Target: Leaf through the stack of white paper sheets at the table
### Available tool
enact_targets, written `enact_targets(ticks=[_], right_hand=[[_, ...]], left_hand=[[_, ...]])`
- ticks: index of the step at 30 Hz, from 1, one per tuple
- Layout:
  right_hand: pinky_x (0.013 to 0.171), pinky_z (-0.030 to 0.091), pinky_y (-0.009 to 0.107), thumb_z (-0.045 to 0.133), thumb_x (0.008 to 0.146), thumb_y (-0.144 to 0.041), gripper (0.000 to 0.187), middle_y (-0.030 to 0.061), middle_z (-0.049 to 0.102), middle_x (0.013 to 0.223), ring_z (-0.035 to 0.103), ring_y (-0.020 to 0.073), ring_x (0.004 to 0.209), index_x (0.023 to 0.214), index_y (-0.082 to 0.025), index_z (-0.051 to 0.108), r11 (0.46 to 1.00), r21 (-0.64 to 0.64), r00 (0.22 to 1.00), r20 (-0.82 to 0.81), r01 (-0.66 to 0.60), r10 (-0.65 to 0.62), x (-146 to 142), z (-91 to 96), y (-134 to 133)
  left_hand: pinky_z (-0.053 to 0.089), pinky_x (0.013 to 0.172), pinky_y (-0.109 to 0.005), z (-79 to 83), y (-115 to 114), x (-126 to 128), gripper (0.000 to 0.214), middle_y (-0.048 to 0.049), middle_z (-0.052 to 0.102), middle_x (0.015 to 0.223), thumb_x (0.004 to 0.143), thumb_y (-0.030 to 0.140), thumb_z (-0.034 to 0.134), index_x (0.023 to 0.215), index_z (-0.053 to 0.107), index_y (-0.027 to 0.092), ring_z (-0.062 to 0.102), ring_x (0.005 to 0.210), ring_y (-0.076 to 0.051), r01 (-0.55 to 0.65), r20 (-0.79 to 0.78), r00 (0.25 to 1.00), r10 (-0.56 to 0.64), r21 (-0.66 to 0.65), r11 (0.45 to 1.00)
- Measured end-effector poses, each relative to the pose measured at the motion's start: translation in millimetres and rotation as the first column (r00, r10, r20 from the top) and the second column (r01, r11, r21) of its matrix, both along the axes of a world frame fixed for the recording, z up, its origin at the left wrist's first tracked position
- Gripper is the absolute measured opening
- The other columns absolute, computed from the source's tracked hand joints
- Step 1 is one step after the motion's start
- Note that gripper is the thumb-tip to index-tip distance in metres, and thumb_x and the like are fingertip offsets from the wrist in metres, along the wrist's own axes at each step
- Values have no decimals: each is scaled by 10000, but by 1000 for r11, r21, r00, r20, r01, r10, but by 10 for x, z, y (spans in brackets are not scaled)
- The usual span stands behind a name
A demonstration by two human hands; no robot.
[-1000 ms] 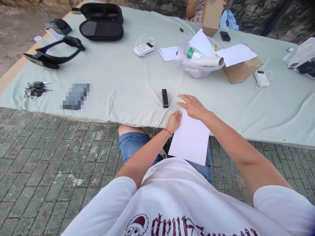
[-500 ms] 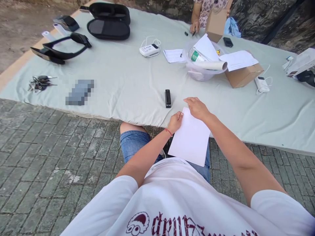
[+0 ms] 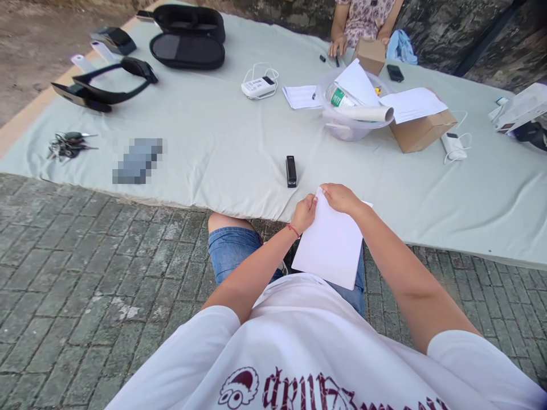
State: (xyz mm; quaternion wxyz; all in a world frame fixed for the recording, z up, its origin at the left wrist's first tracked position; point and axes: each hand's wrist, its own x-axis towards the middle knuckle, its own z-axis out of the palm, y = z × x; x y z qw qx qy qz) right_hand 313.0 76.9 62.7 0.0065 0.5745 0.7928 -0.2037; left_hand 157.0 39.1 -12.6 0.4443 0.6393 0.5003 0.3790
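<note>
White sheets of paper [image 3: 328, 245] lie over my lap, their far end at the table edge. My left hand [image 3: 304, 213] is closed on their far left corner, thumb on top. At the far edge, my right hand [image 3: 341, 198] pinches the paper close to the same corner; its lower fingers are hidden. A sliver of another sheet shows beyond my right wrist. Just past the hands, a small black stapler [image 3: 291, 171] rests on the cloth, touched by neither hand.
On the cloth-covered table [image 3: 205, 142] are keys [image 3: 70, 144], a black headset [image 3: 106, 85], an open black case [image 3: 188, 48], a white device with cord [image 3: 258, 87], a plastic basin [image 3: 348, 130] and a cardboard box [image 3: 423, 134]. A person sits opposite, hands near a smaller box [image 3: 370, 55].
My right hand has come down onto the paper's far edge and closed on it. My left hand keeps its hold. Across the table, the other person's box has been lowered.
</note>
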Motion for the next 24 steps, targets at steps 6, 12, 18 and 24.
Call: enact_targets(ticks=[6,12,18,24], right_hand=[[806,453,342,375,988,-340,325,76,719,1078,635,242,948,1093,-221,658,1000,-5,987,-156,25,-26,2,38,13],[633,387,285,467,912,-389,278,4,628,720,533,165,667,819,-205,654,991,-67,931,-339,117,-133,-52,24,55],[609,359,292,443,927,-401,284,-1,567,672,494,166,640,756,-218,576,986,-66,935,-312,154,-167,-77,-38,51],[637,367,314,340,995,-397,332,29,614,716,543,201,675,784,-234,538,995,17,987,-134,95,-92,-69,-41,44]], left_hand=[[413,669,-307,21,4,-21,336,-5,541,677,1015,445,338,861,517,206,514,640,-159,-1,16,1000,1,-14,1000],[410,646,-301,47,-1,-49,375,-5,541,679,990,518,369,834,522,214,499,633,-159,23,48,999,-21,-44,999],[405,634,-293,37,-21,-68,394,-6,549,691,981,543,374,824,527,215,495,638,-157,12,74,997,-9,-39,999],[411,650,-297,15,-16,-67,411,-5,537,692,975,565,364,823,517,216,497,647,-158,-4,62,998,6,-35,999]])
